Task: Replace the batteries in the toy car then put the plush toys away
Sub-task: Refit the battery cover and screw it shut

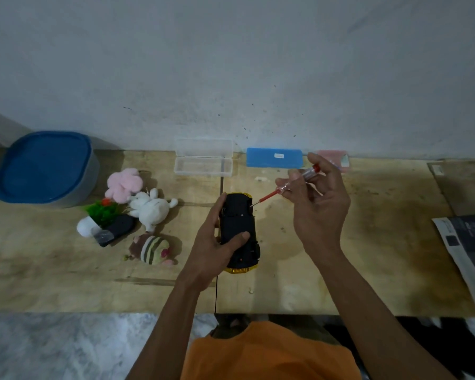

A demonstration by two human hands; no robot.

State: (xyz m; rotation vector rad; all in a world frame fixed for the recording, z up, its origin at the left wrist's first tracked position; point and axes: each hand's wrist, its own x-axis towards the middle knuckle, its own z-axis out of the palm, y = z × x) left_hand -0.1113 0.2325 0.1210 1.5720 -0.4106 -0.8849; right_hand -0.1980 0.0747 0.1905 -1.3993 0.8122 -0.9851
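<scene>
The toy car (239, 231) lies belly-up on the desk (340, 256), the left hand (214, 248) clamped around it. The right hand (316, 204) pinches a red screwdriver (285, 187), its tip at the car's far edge — probably on a screw. Keep the car pinned and the tip square before turning — plush toys (146, 212) wait left of it.

Rough plywood table (368, 256), pretty stained. Taking the clear open case (204, 157) at the back edge as reference: blue-lidded tub (45, 167) far left, plush toys (146, 212) front-left, blue case (274, 157) right beside it, newspaper (466, 250) far right.
</scene>
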